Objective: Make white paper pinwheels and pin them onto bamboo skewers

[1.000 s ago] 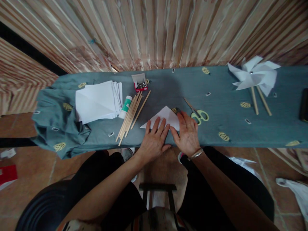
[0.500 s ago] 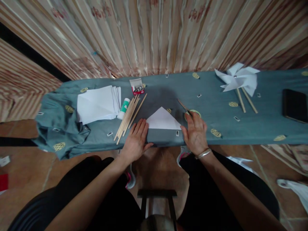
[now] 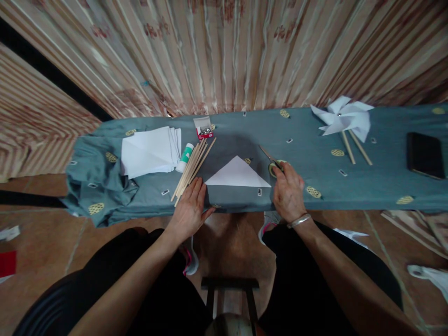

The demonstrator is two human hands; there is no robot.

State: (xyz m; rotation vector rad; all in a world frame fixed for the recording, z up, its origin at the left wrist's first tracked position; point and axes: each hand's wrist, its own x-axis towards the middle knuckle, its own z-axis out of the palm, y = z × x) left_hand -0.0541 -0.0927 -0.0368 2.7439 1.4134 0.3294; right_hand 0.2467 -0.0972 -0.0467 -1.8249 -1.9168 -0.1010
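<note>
I see folded paper, uncut, near the desk's front edge, left hand open, right hand touching scissors, grip unclear.

cloth-covered blue-green desk with yellow pineapple prints, on it stacked white paper sheets, green-and-white cylindrical tube, thin pale wooden sticks, open red-and-white box of metal pieces, white paper triangle, green-handled metal scissors, white paper pinwheels on wooden sticks, black rectangular object

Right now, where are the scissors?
In the head view, the scissors are right of centre, just beyond the right corner of the white paper triangle, their handles partly covered by the right hand.
</note>
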